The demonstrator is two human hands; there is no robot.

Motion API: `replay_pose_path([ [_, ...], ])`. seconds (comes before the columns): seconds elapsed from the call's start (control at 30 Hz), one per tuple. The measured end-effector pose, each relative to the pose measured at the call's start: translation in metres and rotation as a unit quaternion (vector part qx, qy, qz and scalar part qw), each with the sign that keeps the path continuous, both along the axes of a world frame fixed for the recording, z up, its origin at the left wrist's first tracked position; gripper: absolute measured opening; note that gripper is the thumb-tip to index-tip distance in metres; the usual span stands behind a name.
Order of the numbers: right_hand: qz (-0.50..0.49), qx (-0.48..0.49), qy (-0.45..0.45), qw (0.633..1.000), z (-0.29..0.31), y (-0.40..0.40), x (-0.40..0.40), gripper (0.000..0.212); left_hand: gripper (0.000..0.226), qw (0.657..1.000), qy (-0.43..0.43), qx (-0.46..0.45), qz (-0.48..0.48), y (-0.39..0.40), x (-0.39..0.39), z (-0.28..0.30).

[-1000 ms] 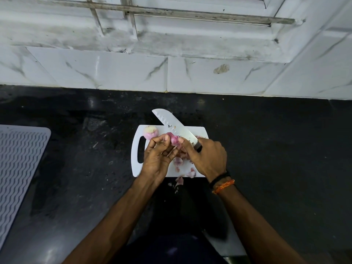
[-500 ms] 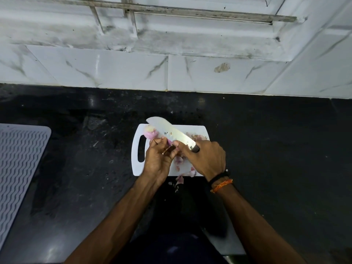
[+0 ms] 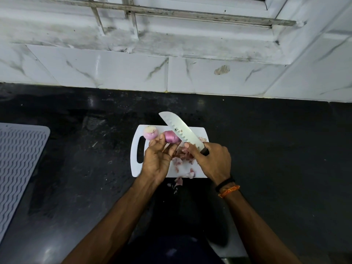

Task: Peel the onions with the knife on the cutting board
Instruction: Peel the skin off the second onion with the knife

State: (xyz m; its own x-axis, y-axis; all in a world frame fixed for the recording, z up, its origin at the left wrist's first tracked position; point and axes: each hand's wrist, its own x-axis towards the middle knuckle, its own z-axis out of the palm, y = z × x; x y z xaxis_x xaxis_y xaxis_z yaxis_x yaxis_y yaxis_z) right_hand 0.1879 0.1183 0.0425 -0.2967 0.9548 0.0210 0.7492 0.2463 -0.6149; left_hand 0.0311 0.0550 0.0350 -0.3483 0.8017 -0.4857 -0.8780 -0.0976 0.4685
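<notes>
peels point(image 3: 182, 156) litter cutting board point(image 3: 198, 173)

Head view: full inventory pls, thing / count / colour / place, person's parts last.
Cutting board: 1, white, on the black counter, centre.
Held onion: 1, purple, over the board, in the left fingers.
Peeled onion: 1, pale pink, board's far left corner.
Knife: 1, steel blade with a dark handle, tip pointing away and left, blade beside the held onion.
Onion peels: scattered, pink, on the board; a few on the counter by its near edge.
Counter: 1, black.
Ribbed mat: 1, grey, far left on the counter.
Wall tiles: white, marbled, behind the counter.
Wristbands: 2, black and orange, right wrist.
Left hand: holds the onion.
Right hand: grips the knife.
</notes>
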Motion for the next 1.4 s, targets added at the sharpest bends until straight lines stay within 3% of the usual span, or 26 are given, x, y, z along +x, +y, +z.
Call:
replay_pose_path([
  [0.1, -0.003, -0.038, 0.004, 0.999, 0.000, 0.004, 0.001, 0.049, 0.021, 1.000, 0.001, 0.009, 0.008, -0.001, -0.001, -0.002],
  [0.27, -0.002, -0.057, -0.004, 0.998, 0.000, 0.003, -0.004, 0.061, 0.029, 1.000, 0.011, 0.025, 0.001, -0.003, -0.001, 0.001],
  [0.5, 0.008, -0.017, -0.012, 1.000, 0.002, -0.004, -0.012, 0.070, 0.029, 0.998, 0.001, 0.054, 0.010, -0.003, -0.001, -0.002],
  [0.9, -0.008, 0.049, -0.025, 0.998, 0.012, -0.009, -0.021, 0.057, 0.036, 0.998, 0.033, 0.060, -0.008, -0.002, 0.001, -0.009],
  [1.23, 0.003, 0.024, -0.036, 0.999, 0.010, -0.008, -0.025, 0.072, 0.049, 0.999, 0.016, 0.046, 0.009, 0.002, 0.005, -0.017],
  [1.4, 0.001, 0.022, 0.010, 1.000, 0.003, -0.005, -0.016, 0.083, 0.033, 0.999, 0.008, 0.047, 0.008, 0.002, 0.005, -0.011],
])
